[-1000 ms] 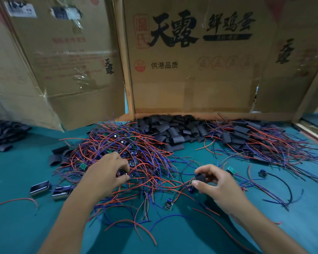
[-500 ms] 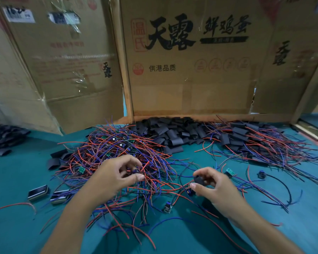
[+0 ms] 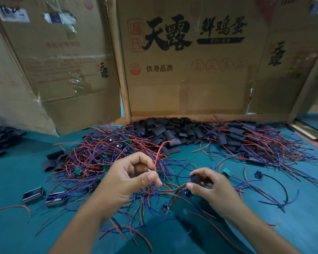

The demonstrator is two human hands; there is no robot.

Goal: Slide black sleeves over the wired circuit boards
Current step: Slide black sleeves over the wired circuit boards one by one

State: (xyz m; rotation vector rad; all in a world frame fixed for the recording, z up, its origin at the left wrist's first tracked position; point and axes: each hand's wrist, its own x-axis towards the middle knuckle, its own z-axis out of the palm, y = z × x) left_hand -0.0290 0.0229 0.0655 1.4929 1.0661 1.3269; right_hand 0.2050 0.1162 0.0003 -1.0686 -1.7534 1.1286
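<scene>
My left hand pinches a small wired circuit board lifted off the table; its red wire curves upward. My right hand pinches a black sleeve between thumb and fingers, just right of the left hand. A tangled pile of red and blue wired boards lies on the green table behind the left hand. A heap of loose black sleeves sits at the back centre.
Sleeved boards with wires are piled at the back right. Cardboard walls close off the back. Two small metal-edged parts lie at left. More black sleeves sit at far left. A loose board lies near my wrists.
My left hand has lifted out of the wire pile with a wired board and moved right toward the right hand. The right hand has kept holding the black sleeve.
</scene>
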